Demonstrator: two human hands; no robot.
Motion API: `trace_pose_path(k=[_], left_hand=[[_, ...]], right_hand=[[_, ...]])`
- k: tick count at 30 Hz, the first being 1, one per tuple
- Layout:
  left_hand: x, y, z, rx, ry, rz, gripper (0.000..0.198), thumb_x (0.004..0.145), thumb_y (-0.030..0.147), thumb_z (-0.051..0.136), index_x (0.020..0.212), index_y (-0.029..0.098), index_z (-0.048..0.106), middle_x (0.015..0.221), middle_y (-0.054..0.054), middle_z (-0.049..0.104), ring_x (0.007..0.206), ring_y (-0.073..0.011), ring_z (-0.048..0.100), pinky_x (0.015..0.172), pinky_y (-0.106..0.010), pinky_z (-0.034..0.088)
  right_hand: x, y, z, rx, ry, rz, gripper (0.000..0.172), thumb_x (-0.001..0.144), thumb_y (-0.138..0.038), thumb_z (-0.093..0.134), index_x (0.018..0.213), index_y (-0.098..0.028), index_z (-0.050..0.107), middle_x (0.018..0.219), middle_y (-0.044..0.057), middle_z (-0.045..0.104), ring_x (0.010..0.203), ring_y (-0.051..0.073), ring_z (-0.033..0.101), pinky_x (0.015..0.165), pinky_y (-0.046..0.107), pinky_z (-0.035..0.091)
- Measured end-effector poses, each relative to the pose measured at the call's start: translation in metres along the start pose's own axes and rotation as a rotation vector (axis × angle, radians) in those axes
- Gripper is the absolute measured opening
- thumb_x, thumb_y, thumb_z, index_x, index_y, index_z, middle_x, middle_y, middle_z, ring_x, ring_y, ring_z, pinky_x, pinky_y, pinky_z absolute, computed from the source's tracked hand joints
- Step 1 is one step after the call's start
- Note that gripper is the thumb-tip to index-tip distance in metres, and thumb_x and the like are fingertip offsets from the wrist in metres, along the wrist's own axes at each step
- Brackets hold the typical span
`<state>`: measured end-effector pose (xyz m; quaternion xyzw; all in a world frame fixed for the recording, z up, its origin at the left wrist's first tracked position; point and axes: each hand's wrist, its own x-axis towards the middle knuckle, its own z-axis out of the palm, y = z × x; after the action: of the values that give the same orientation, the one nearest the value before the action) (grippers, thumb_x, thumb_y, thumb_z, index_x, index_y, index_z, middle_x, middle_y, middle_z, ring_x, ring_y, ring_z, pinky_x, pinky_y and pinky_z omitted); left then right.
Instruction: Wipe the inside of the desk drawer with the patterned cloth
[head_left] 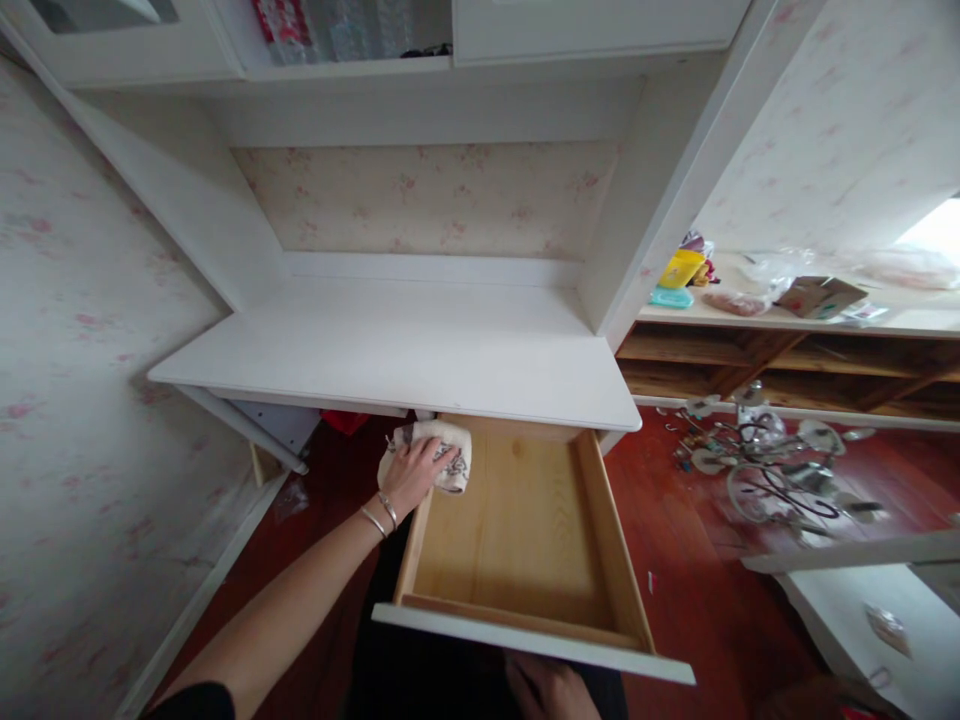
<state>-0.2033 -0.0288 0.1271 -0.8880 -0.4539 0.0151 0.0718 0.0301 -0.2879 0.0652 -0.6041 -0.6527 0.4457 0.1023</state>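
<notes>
My left hand, with bangles at the wrist, grips a cream cloth with a dark print. It presses the cloth over the left side wall of a pulled-out wooden drawer, close to the desktop's front edge. The drawer has a bare light-wood bottom and a white front panel. Below that panel, at the bottom of the view, my right hand is partly seen. Its fingers are hidden by shadow and the drawer front, so their grip does not show.
The white desktop spans above the drawer, with upper cabinets overhead. To the right, a chandelier lies on the red floor, before a low wooden shelf unit bearing bags and a cardboard box. A papered wall stands left.
</notes>
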Motion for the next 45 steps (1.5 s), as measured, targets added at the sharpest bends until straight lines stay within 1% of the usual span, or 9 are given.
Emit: trace_pose_path(k=[4,8,13,19,23,29,34,39,45], left_hand=[[0.027,-0.005,-0.001,-0.022,0.026,-0.001,0.052,0.089,0.007,0.036,0.131,0.035,0.048,0.126,-0.006,0.052,0.115,-0.0225,0.045,0.088,-0.039,0.043],[0.037,-0.01,-0.009,-0.08,-0.037,0.014,0.053,0.084,0.006,0.042,0.13,0.031,0.048,0.116,-0.006,0.058,0.108,-0.0206,0.052,0.086,-0.035,0.045],[0.011,-0.007,-0.024,-0.148,-0.177,0.043,0.058,0.078,0.009,0.048,0.132,0.029,0.045,0.108,-0.006,0.062,0.099,-0.022,0.059,0.08,-0.033,0.047],[-0.04,-0.001,-0.049,-0.203,-0.334,0.069,0.03,0.079,0.025,0.049,0.106,0.033,0.06,0.094,-0.002,0.068,0.086,-0.0243,0.065,0.072,-0.034,0.048],[-0.06,0.0,-0.065,-0.278,-0.512,0.102,0.025,0.076,0.031,0.052,0.097,0.036,0.064,0.092,0.0,0.07,0.083,-0.0249,0.067,0.068,-0.032,0.048],[-0.065,0.008,-0.074,-0.34,-0.788,0.221,0.027,0.065,0.037,0.059,0.089,0.026,0.068,0.086,-0.005,0.071,0.076,-0.0265,0.067,0.06,-0.03,0.046],[-0.053,0.013,-0.071,-0.386,-0.886,0.244,0.037,0.059,0.039,0.063,0.092,0.023,0.068,0.088,-0.005,0.071,0.075,-0.0234,0.065,0.057,-0.028,0.043],[-0.032,0.041,-0.073,-0.468,-0.921,0.347,0.035,0.063,0.038,0.062,0.093,0.022,0.069,0.091,-0.005,0.071,0.077,-0.0214,0.064,0.06,-0.027,0.043],[0.005,0.117,-0.06,-0.714,-0.926,0.447,0.04,0.065,0.04,0.063,0.101,0.022,0.068,0.095,-0.001,0.07,0.079,-0.0181,0.063,0.065,-0.026,0.046]], right_hand=[[-0.001,-0.006,-0.003,-0.014,0.003,0.015,0.04,0.095,-0.041,0.039,0.119,-0.028,0.067,0.121,0.004,0.067,0.11,0.023,0.063,0.095,0.028,0.045],[-0.001,-0.009,-0.007,-0.017,0.007,0.036,0.039,0.093,-0.04,0.043,0.119,-0.025,0.068,0.119,0.005,0.068,0.111,0.024,0.063,0.097,0.03,0.045],[-0.003,-0.016,-0.014,0.002,0.046,0.044,0.035,0.092,-0.037,0.047,0.115,-0.026,0.07,0.117,0.004,0.069,0.113,0.024,0.061,0.098,0.033,0.043],[-0.004,-0.02,-0.017,0.0,0.052,0.042,0.036,0.094,-0.041,0.043,0.112,-0.026,0.071,0.115,0.003,0.07,0.112,0.023,0.06,0.098,0.033,0.042],[-0.005,-0.022,-0.018,0.01,0.056,0.038,0.037,0.094,-0.043,0.044,0.114,-0.025,0.07,0.118,0.002,0.069,0.114,0.022,0.059,0.1,0.032,0.041],[-0.007,-0.025,-0.019,0.026,0.048,0.041,0.039,0.094,-0.046,0.044,0.117,-0.026,0.068,0.121,0.002,0.067,0.116,0.023,0.059,0.101,0.033,0.04],[-0.009,-0.026,-0.016,0.034,0.059,0.05,0.04,0.095,-0.047,0.042,0.115,-0.025,0.069,0.118,0.003,0.069,0.114,0.023,0.06,0.1,0.033,0.04],[-0.011,-0.029,-0.017,0.045,0.075,0.058,0.041,0.095,-0.048,0.042,0.117,-0.025,0.068,0.118,0.004,0.069,0.113,0.023,0.061,0.099,0.031,0.041],[-0.014,-0.033,-0.023,0.072,0.076,0.021,0.04,0.096,-0.045,0.042,0.118,-0.024,0.068,0.12,0.004,0.068,0.114,0.022,0.06,0.1,0.03,0.04]])
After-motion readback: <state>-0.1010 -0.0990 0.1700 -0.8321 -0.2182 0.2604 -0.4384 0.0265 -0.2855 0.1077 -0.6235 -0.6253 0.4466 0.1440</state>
